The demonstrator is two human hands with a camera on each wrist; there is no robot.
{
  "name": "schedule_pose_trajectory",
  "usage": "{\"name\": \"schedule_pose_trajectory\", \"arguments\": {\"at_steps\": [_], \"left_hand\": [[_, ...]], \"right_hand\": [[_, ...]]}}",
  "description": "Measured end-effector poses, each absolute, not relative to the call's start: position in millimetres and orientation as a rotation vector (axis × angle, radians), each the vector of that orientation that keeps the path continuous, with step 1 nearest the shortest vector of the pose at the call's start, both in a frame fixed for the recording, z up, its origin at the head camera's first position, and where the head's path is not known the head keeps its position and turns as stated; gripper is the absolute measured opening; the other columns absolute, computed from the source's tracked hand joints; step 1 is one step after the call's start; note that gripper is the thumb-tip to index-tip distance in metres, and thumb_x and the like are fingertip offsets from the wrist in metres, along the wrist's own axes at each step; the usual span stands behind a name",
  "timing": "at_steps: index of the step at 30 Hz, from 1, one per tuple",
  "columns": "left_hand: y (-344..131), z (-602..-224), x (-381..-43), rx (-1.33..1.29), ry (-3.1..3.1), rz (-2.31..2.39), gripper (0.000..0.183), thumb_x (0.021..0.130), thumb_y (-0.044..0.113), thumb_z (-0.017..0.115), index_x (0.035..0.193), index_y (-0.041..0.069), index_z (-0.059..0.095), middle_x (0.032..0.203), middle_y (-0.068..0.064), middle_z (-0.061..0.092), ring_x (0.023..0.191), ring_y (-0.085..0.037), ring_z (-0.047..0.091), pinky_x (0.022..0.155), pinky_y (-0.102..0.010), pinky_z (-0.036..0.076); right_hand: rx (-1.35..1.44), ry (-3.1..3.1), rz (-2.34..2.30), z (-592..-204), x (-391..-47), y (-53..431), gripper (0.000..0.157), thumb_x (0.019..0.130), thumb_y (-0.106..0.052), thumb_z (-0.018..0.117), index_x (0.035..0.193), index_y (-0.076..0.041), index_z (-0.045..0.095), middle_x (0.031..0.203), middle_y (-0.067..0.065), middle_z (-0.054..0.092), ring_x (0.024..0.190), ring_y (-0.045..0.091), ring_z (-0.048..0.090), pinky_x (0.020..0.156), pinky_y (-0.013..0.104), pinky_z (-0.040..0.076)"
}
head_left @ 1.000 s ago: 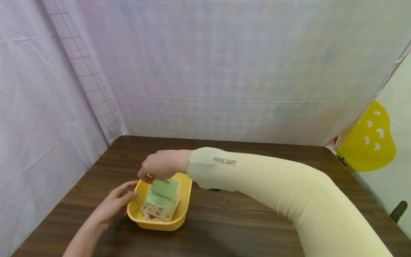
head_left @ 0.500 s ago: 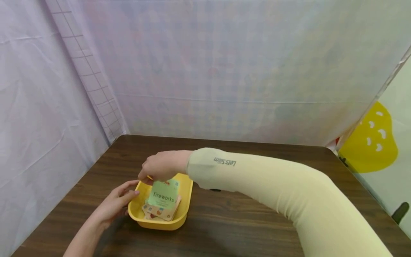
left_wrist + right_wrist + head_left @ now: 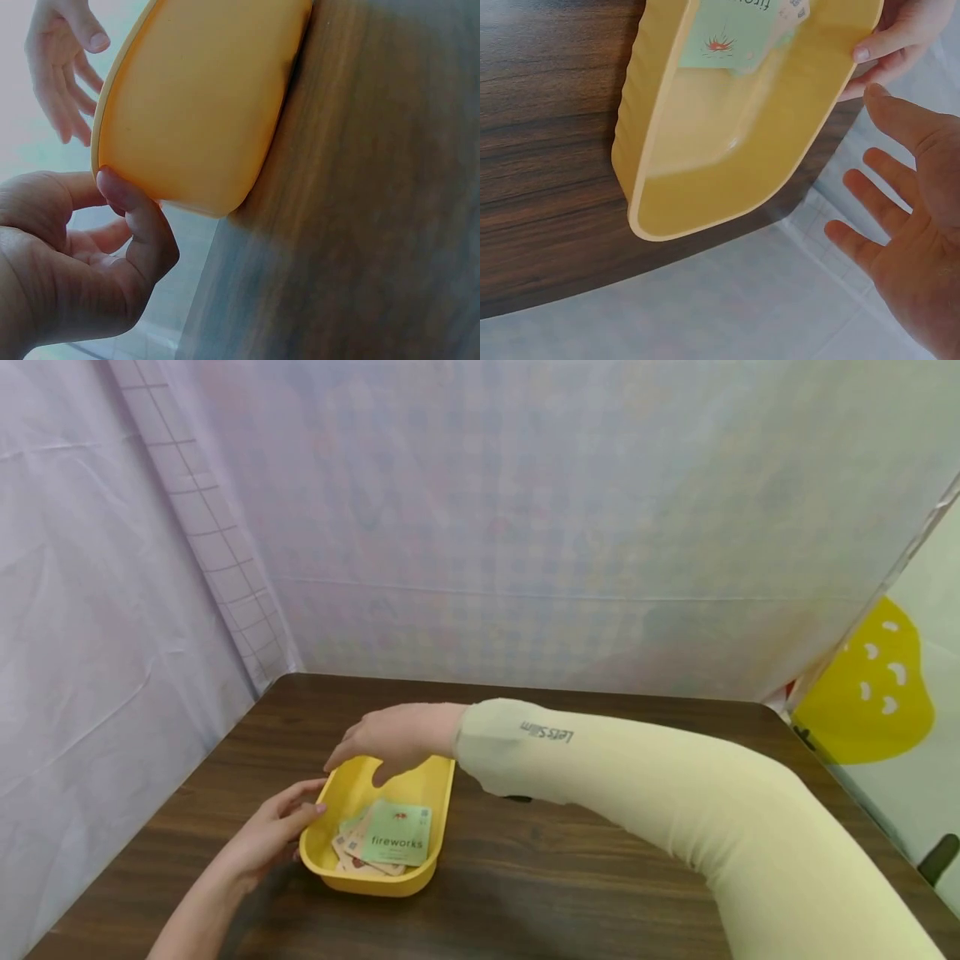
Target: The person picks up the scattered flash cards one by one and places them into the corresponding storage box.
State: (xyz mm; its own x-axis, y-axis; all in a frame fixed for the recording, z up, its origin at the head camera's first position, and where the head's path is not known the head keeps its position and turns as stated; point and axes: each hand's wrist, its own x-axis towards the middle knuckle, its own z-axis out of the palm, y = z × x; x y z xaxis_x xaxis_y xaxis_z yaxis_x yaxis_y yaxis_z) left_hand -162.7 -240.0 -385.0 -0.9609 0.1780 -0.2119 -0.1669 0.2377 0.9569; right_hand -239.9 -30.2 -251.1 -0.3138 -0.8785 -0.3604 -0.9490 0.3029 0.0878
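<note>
A yellow plastic basket (image 3: 375, 887) stands on the table at left of centre. Inside it lies a pale green card (image 3: 397, 833) printed "fireworks", on top of several overlapping cards (image 3: 351, 845) that it partly covers. My left hand (image 3: 262, 837) pinches the basket's left rim between thumb and fingers, seen closely in the left wrist view. Over the far end of the basket hovers my right hand (image 3: 401, 737), its fingers spread and holding nothing. The right wrist view shows this hand (image 3: 919, 195) apart from the basket wall.
The dark wood-grain table (image 3: 585, 860) extends to the right of the basket. A pale curtain (image 3: 525, 527) hangs behind the table, and another white sheet (image 3: 90, 610) hangs at left. A yellow printed shape (image 3: 870, 693) marks the right-hand sheet.
My right hand has let go of the green card, spread its fingers and risen slightly. The card has dropped onto the others, toward the basket's near right. My left hand stays at the rim.
</note>
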Motion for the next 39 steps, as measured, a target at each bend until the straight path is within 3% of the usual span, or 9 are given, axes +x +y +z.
{"name": "schedule_pose_trajectory", "arguments": {"at_steps": [10,19,29,34,39], "left_hand": [[-240.4,-389.1,-164.3,0.085,2.223,1.777,0.063,0.104,0.024,0.048,0.154,-0.003,0.019,0.095,0.001,0.064,0.06,-0.006,0.05,0.055,-0.021,0.043],[-234.8,-386.8,-165.8,0.027,2.443,1.608,0.057,0.103,0.021,0.05,0.151,-0.002,0.029,0.094,-0.008,0.06,0.061,-0.011,0.052,0.055,-0.026,0.046],[-230.3,-377.5,-157.8,0.045,2.943,1.081,0.049,0.096,0.013,0.06,0.141,-0.001,0.046,0.101,-0.014,0.06,0.082,-0.018,0.058,0.063,-0.03,0.05],[-222.8,-372.7,-154.5,0.184,3.127,0.947,0.052,0.096,0.017,0.062,0.142,-0.002,0.045,0.12,-0.024,0.057,0.096,-0.03,0.064,0.078,-0.044,0.056],[-211.6,-364.2,-152.9,0.332,3.25,0.858,0.055,0.097,0.021,0.063,0.144,0.0,0.045,0.139,-0.027,0.05,0.122,-0.046,0.053,0.098,-0.062,0.046]], "right_hand": [[-1.622,2.326,0.325,-259.3,-241.9,-13.3,0.069,0.094,-0.036,0.066,0.154,-0.032,0.033,0.16,-0.007,0.034,0.149,0.017,0.032,0.12,0.037,0.032],[-1.542,2.457,0.237,-272.6,-235.6,16.2,0.077,0.093,-0.057,0.058,0.157,-0.035,0.022,0.166,-0.001,0.021,0.154,0.022,0.018,0.123,0.048,0.023],[-1.486,2.693,0.102,-296.3,-216.4,54.3,0.078,0.094,-0.061,0.053,0.158,-0.034,0.018,0.167,0.003,0.017,0.155,0.027,0.014,0.124,0.051,0.02],[-1.477,2.78,0.137,-305.6,-210.3,77.7,0.079,0.095,-0.063,0.05,0.159,-0.033,0.016,0.167,0.004,0.014,0.155,0.028,0.011,0.124,0.051,0.018],[-1.458,2.884,0.053,-309.6,-201.1,103.2,0.078,0.095,-0.063,0.049,0.159,-0.033,0.017,0.167,0.004,0.015,0.155,0.028,0.013,0.123,0.055,0.02]]}}
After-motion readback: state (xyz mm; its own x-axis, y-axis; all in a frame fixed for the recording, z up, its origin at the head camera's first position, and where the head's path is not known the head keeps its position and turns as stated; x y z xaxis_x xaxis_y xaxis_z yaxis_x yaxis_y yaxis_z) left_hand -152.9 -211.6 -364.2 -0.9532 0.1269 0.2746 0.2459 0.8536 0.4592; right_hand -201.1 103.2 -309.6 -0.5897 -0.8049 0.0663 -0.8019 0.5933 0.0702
